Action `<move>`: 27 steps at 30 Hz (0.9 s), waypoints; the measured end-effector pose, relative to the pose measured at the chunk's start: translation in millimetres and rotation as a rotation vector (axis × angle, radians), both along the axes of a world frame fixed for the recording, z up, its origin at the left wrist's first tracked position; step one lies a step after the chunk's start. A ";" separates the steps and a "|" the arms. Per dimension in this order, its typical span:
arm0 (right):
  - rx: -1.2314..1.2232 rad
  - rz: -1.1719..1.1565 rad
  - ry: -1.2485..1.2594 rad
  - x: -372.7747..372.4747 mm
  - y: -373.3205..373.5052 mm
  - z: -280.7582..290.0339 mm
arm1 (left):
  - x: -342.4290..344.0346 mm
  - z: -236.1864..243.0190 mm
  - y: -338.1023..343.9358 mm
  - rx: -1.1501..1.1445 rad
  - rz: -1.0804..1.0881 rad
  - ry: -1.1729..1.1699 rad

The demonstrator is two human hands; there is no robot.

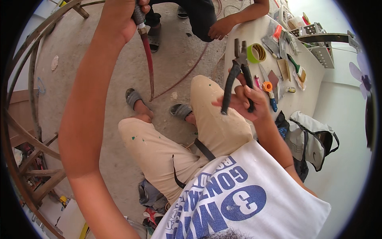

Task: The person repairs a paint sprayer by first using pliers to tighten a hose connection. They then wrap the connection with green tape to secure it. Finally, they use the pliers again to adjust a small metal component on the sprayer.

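- Up high, the left hand (127, 16) is closed around a thin red cable (149, 59) hanging down, smooth and curved.
- Right hand (248, 101) grips metal pliers (238, 75) by black rubber handles, beside the white table (246, 36).

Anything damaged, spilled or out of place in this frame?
Little stands out. The beige trousers carry small green paint flecks, and tools lie scattered on the white table. The left hand grips a dark red cable; the right hand holds black-handled pliers.
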State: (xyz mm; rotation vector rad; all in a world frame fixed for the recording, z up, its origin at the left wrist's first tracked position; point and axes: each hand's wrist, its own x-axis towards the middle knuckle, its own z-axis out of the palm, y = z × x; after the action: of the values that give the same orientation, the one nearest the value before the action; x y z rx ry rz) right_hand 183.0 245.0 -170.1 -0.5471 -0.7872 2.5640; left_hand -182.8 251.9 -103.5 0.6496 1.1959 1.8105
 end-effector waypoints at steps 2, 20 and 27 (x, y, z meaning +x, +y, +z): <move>0.031 -0.103 0.058 -19.3 -5.1 -5.1 | -1.3 -2.2 -1.5 -0.003 0.027 -0.011; 1.881 0.095 -0.773 -112.2 55.7 59.9 | 1.9 4.7 -3.5 -0.021 0.014 -0.004; 2.048 0.163 -0.880 -124.5 45.9 70.9 | 3.5 6.0 -2.4 -0.051 0.040 0.018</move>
State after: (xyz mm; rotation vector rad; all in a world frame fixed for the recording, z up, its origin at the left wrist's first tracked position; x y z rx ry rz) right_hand 58.5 290.9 -99.2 -0.6747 -2.8652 0.3375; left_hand -179.3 249.6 -97.4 0.6171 1.2714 1.8046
